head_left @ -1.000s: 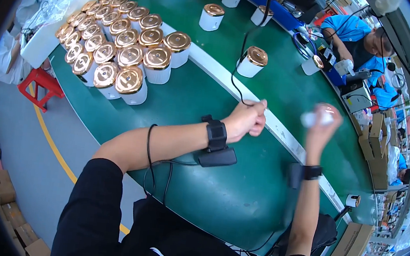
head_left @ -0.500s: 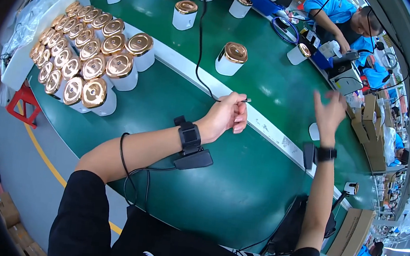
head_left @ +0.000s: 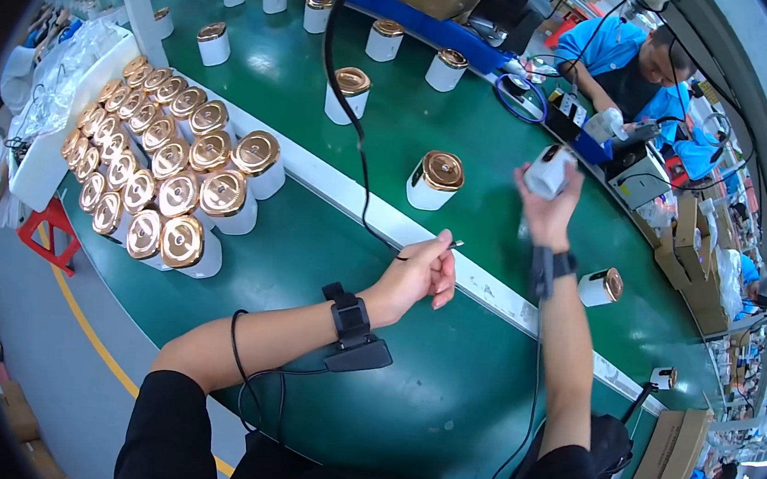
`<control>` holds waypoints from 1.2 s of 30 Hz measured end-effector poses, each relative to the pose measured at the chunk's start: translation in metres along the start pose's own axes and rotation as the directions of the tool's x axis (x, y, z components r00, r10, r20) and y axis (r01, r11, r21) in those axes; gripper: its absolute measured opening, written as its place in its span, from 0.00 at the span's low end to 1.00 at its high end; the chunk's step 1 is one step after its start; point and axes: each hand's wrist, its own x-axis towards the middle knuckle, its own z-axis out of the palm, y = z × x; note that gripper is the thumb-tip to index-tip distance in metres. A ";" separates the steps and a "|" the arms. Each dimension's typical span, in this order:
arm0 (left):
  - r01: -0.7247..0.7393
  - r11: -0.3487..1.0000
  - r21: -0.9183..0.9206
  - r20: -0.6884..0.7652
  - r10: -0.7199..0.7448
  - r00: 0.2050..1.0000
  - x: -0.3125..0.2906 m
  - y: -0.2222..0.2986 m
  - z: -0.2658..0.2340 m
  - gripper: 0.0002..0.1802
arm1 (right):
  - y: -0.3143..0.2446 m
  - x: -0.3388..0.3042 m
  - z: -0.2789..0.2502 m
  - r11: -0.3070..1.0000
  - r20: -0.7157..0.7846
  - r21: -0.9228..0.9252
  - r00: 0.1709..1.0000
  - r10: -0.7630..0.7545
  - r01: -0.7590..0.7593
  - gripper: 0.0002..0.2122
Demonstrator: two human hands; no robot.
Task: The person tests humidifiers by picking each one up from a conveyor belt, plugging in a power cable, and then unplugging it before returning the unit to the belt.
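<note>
My left hand [head_left: 412, 281] is closed over the white rail, pinching a black cable [head_left: 364, 178] near its end. The cable's small metal plug [head_left: 457, 244] sticks out past the thumb and forefinger. Over the green belt, my right hand [head_left: 552, 214] grips a white canister-shaped device [head_left: 549, 170], slightly blurred and tilted. Between the hands and farther off stands another white device with a shiny gold top [head_left: 436, 182]. Beside my right wrist, one more such device [head_left: 601, 286] lies tilted on the belt, gold end to the right.
Several gold-topped devices [head_left: 170, 159] stand packed together at the left on the green table. More are spaced along the green belt [head_left: 271, 62]. A white rail [head_left: 333, 188] divides belt from table. At the far right a co-worker in blue [head_left: 605, 48] handles a white device. Cartons [head_left: 695, 260] stand at right.
My right hand, empty before, has moved left and now holds a white device. My left hand keeps the cable end. The whole view has shifted slightly, showing more of the far belt.
</note>
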 end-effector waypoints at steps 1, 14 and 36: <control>-0.004 1.000 -0.010 -0.014 0.004 1.000 0.003 -0.001 -0.002 0.24 | 0.003 -0.023 0.009 0.998 0.093 -0.029 0.994 0.050 -0.048 0.21; -0.087 0.985 0.150 0.034 0.083 0.996 -0.003 -0.005 0.001 0.23 | 0.037 -0.137 0.032 0.764 0.315 -0.574 0.940 -0.128 0.296 0.20; -0.017 0.988 0.152 0.099 0.002 0.995 -0.003 -0.003 -0.001 0.24 | 0.035 -0.153 0.039 0.623 0.300 -0.717 0.945 -0.127 0.312 0.20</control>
